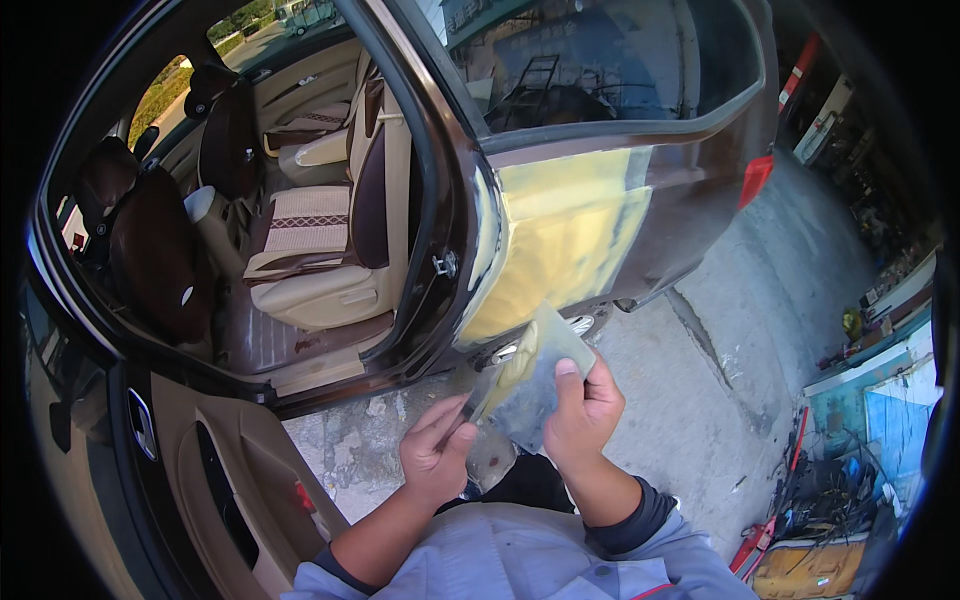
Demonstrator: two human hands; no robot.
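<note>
At the far left the open front door (215, 490) of a dark brown car swings toward the viewer, showing its beige inner panel with a dark pull handle and a chrome latch lever. Beyond it the cabin lies open: a dark brown front seat (155, 255) near the left edge, and further in a beige rear seat (315, 265) with a striped cushion cover and brown trim. The door pillar (445, 215) runs down between the cabin and the closed rear door.

Low in the middle, the left hand (435, 455) comes up from a grey-blue sleeve, its fingers bunched and its fingertips pinching a thin dark tool at the lower left edge of a flat scraper board (530, 375); what kind of tool it is cannot be told. The board is greyish, smeared with yellow filler, and it is held up in front of the chest, between the two hands and just below the car's rear door.

The right hand (585, 410) grips the board from its right side, thumb pressed on the face and fingers curled behind.

Above the hands, the rear door (620, 130) carries a broad patch of yellow filler (565, 235) across its lower half. Right of the car stretches the grey concrete floor (720, 370), and at the far right edge lies a clutter of tools (830, 500) beside a blue wall.
</note>
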